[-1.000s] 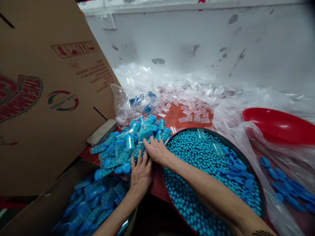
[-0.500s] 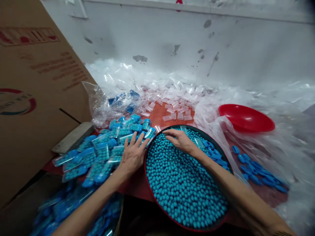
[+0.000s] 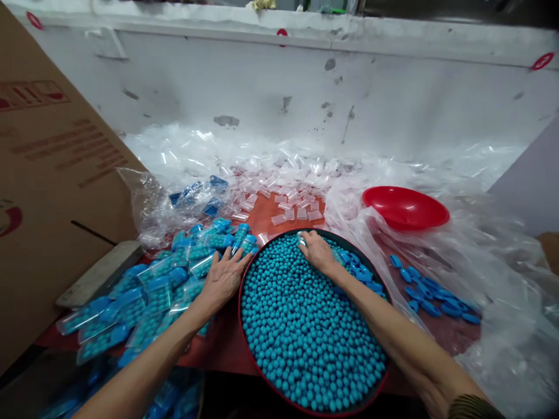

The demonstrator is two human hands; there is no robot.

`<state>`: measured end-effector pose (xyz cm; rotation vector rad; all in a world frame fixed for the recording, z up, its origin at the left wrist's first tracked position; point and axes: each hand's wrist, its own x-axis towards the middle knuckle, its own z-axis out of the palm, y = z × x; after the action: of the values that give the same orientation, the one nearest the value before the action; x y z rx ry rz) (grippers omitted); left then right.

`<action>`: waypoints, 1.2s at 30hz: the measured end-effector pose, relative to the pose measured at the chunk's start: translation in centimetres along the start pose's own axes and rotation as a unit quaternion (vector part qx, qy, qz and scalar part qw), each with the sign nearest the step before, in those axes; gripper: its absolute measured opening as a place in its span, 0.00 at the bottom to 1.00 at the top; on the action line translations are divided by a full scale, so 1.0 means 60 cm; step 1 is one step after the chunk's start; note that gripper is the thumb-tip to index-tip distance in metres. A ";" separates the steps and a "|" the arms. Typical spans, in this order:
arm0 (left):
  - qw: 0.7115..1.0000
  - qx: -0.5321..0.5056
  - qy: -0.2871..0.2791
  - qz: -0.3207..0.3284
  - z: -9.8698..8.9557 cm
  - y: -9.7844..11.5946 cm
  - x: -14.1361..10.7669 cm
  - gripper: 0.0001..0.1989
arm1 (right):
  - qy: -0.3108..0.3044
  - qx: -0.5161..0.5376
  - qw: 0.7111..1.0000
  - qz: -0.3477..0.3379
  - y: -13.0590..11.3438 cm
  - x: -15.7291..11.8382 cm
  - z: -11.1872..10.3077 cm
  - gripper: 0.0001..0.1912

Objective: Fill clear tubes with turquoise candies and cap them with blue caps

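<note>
My left hand (image 3: 225, 276) lies with fingers spread on the near right side of a pile of clear plastic cases (image 3: 159, 291) with blue caps, filled with blue balls. Beside it stands a round tray (image 3: 243, 343) with a dark inside and red rim, heaped with small blue balls (image 3: 305, 331). Over the tray's far part, my right hand (image 3: 318, 251) pinches a small clear plastic case (image 3: 301, 237), partly hidden by the fingers. Loose blue caps (image 3: 360, 270) lie in the tray just right of that hand.
Empty clear cases (image 3: 301, 212) are scattered behind the tray. A red bowl (image 3: 406, 208) rests on plastic sheeting at the right, with more blue caps (image 3: 437, 294) before it. At left stand a cardboard box (image 3: 56, 163) and a grey slab (image 3: 98, 276). Filled cases fill a container below.
The camera view has tilted up and shifted right. My right hand has closed on a clear case at the tray's far side. My left hand stays spread on the pile.
</note>
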<state>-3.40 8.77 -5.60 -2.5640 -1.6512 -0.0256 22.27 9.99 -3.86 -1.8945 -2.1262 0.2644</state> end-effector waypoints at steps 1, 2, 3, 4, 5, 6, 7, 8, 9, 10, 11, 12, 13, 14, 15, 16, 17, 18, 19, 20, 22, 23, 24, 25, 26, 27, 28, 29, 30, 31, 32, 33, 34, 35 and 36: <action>1.000 0.002 0.001 0.001 -0.001 -0.001 -0.001 0.22 | -0.006 -0.005 1.000 -0.014 -0.002 -0.011 -0.002 0.15; 1.000 0.007 0.003 0.003 -0.001 -0.003 -0.002 0.22 | -0.012 -0.008 0.999 -0.031 -0.002 -0.026 -0.005 0.15; 1.000 0.011 0.006 0.004 -0.001 -0.005 -0.004 0.22 | -0.025 -0.017 0.998 -0.062 0.000 -0.042 -0.009 0.15; 1.000 0.016 0.009 0.004 -0.001 -0.008 -0.006 0.21 | -0.029 -0.019 0.996 -0.087 0.004 -0.060 -0.014 0.16; 1.000 0.018 0.016 0.002 -0.001 -0.009 -0.007 0.20 | -0.034 -0.016 0.993 -0.111 0.009 -0.076 -0.020 0.17; 0.999 0.018 0.026 0.001 -0.002 -0.011 -0.006 0.19 | -0.044 -0.006 0.989 -0.139 0.016 -0.089 -0.026 0.18; 0.999 0.014 0.042 0.002 -0.005 -0.011 -0.004 0.18 | -0.055 0.009 0.984 -0.166 0.023 -0.099 -0.032 0.18; 0.998 0.007 0.059 0.006 -0.010 -0.011 0.001 0.18 | -0.056 0.029 0.981 -0.184 0.029 -0.103 -0.039 0.17; 0.997 -0.003 0.074 0.011 -0.016 -0.009 0.008 0.18 | -0.056 0.060 0.978 -0.193 0.036 -0.100 -0.046 0.16; 0.996 -0.016 0.084 0.017 -0.023 -0.007 0.019 0.18 | -0.058 0.097 0.973 -0.202 0.041 -0.091 -0.052 0.15; 0.995 -0.032 0.087 0.023 -0.030 -0.003 0.032 0.18 | -0.060 0.137 0.967 -0.205 0.046 -0.074 -0.058 0.15; 0.995 -0.050 0.085 0.028 -0.036 0.001 0.049 0.18 | -0.062 0.177 0.961 -0.203 0.050 -0.051 -0.063 0.14; 0.994 -0.069 0.079 0.030 -0.040 0.005 0.069 0.18 | -0.062 0.212 0.955 -0.197 0.053 -0.021 -0.066 0.14; 0.993 -0.090 0.072 0.030 -0.042 0.009 0.092 0.17 | -0.057 0.237 0.952 -0.185 0.057 0.014 -0.067 0.13; 0.991 -0.110 0.066 0.026 -0.042 0.011 0.117 0.17 | -0.046 0.249 0.953 -0.166 0.061 0.052 -0.066 0.13; 0.989 -0.129 0.064 0.021 -0.039 0.011 0.145 0.16 | -0.024 0.248 0.958 -0.142 0.066 0.093 -0.062 0.13; 0.987 -0.145 0.065 0.016 -0.036 0.009 0.175 0.16 | 0.004 0.230 0.966 -0.120 0.073 0.135 -0.058 0.14; 0.985 -0.159 0.069 0.010 -0.032 0.005 0.206 0.17 | 0.019 0.220 0.970 -0.106 0.081 0.176 -0.053 0.14; 0.983 -0.170 0.076 0.007 -0.028 -0.001 0.239 0.17 | 0.030 0.211 0.972 -0.094 0.090 0.216 -0.049 0.15; 0.981 -0.178 0.079 0.005 -0.025 -0.008 0.272 0.17 | 0.039 0.201 0.975 -0.083 0.103 0.253 -0.046 0.16; 0.979 -0.190 0.074 -0.011 -0.018 -0.026 0.340 0.19 | 0.047 0.177 0.981 -0.060 0.135 0.317 -0.044 0.16; 0.979 -0.194 0.066 -0.018 -0.014 -0.035 0.375 0.20 | 0.047 0.164 0.984 -0.044 0.154 0.345 -0.046 0.16; 0.978 -0.198 0.056 -0.026 -0.010 -0.044 0.410 0.20 | 0.050 0.151 0.987 -0.023 0.174 0.370 -0.047 0.17; 0.978 -0.201 0.049 -0.036 -0.005 -0.051 0.444 0.20 | 0.052 0.136 0.989 0.000 0.195 0.391 -0.048 0.18; 0.977 -0.203 0.042 -0.046 0.001 -0.056 0.477 0.20 | 0.050 0.120 0.991 0.023 0.215 0.408 -0.047 0.19; 0.977 -0.205 0.034 -0.056 0.008 -0.060 0.507 0.21 | 0.041 0.106 0.993 0.041 0.233 0.422 -0.045 0.20; 0.976 -0.205 0.029 -0.066 0.016 -0.061 0.533 0.22 | 0.028 0.092 0.994 0.056 0.248 0.433 -0.040 0.21; 0.975 -0.205 0.025 -0.076 0.025 -0.060 0.556 0.23 | 0.011 0.079 0.994 0.069 0.260 0.440 -0.033 0.22; 0.975 -0.205 0.021 -0.085 0.034 -0.057 0.574 0.24 | -0.009 0.066 0.995 0.080 0.267 0.445 -0.025 0.24; 0.975 -0.203 0.019 -0.094 0.043 -0.052 0.587 0.24 | -0.027 0.054 0.994 0.089 0.272 0.447 -0.016 0.27; 0.974 -0.200 0.018 -0.101 0.052 -0.045 0.596 0.24 | -0.044 0.042 0.994 0.096 0.273 0.449 -0.006 0.31; 0.974 -0.197 0.020 -0.105 0.059 -0.036 0.600 0.24 | -0.059 0.031 0.993 0.100 0.271 0.449 0.003 0.34; 0.975 -0.195 0.023 -0.107 0.065 -0.025 0.602 0.23 | -0.073 0.023 0.992 0.101 0.266 0.449 0.012 0.37; 0.975 -0.194 0.026 -0.107 0.069 -0.013 0.600 0.23 | -0.087 0.018 0.991 0.099 0.260 0.449 0.019 0.38; 0.975 -0.195 0.026 -0.103 0.072 -0.001 0.596 0.23 | -0.103 0.017 0.990 0.095 0.253 0.449 0.024 0.39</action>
<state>11.23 41.63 -7.61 -2.6030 -2.0604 -0.4720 33.35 38.62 -7.74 -2.1335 -2.0503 0.5537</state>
